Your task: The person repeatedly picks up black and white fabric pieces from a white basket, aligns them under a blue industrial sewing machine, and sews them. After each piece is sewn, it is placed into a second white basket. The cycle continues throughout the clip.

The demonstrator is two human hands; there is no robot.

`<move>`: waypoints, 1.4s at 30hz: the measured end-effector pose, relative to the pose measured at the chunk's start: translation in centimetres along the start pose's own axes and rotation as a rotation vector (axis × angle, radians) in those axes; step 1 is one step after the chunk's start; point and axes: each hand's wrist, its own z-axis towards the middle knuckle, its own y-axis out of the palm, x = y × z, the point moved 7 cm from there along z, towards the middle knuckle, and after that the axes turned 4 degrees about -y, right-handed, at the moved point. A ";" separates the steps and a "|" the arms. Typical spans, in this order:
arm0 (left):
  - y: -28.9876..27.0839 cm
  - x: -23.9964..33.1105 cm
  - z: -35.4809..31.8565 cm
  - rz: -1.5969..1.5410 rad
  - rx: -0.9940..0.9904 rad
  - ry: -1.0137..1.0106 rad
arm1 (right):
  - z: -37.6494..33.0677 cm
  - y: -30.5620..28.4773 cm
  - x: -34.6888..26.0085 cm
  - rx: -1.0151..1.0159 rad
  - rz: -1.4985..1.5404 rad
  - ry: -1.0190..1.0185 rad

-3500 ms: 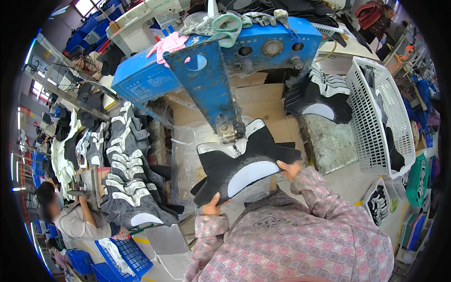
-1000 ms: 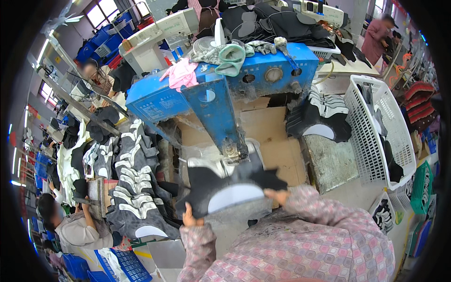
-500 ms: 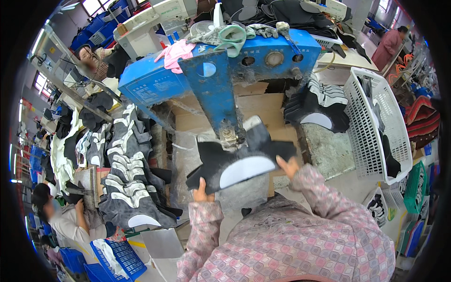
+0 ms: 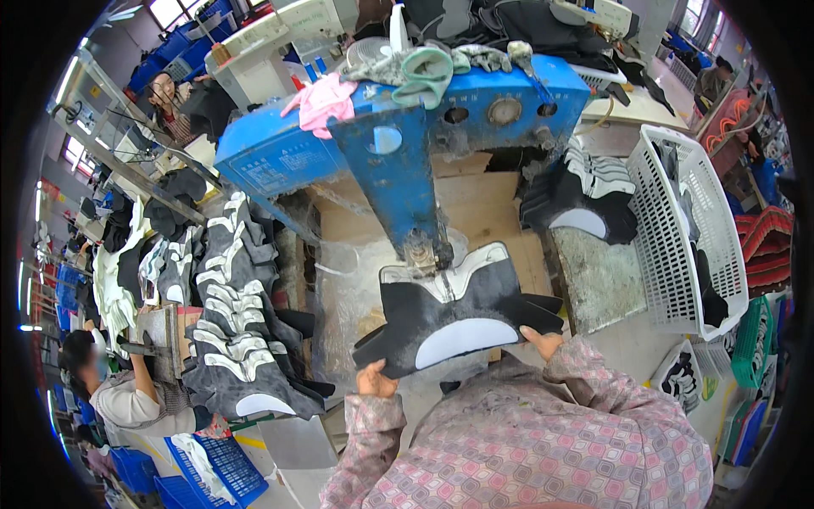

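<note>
Black piece: a broad, flat sheet of soft, matte material with wing-like sides; it is at the centre of my clock, in front of the wearer, and its top edge is just by the metal head. Whether they touch, I cannot tell.
Trim: a white half-moon panel sits at six o'clock of the sheet; whitish bands make a V at its twelve.
Left hand: it grasps the lower corner at seven to eight o'clock, thumb above.
Right hand: it grasps the edge at four o'clock, also pinching.
Machine: blue metal arm, paint scratched and dusty, tapering from eleven o'clock to a small metal head.
Stacks: grey-black pieces overlap like scales at nine o'clock; a neater pile lies between one and two.
Basket: white plastic basket, walls full of holes, between two and three o'clock.
Cloth: crumpled pink cloth at eleven.
</note>
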 end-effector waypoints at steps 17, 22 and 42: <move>-0.3 -5.5 -2.0 -0.050 0.009 -0.331 | -4.2 -3.3 6.7 -0.025 -0.225 0.802; -0.6 -6.8 -2.4 -0.064 -0.132 -0.289 | -6.3 -3.5 7.0 0.004 -0.064 0.828; -10.1 9.2 -2.9 0.251 0.374 0.189 | 3.6 11.3 -1.0 -0.538 0.085 0.280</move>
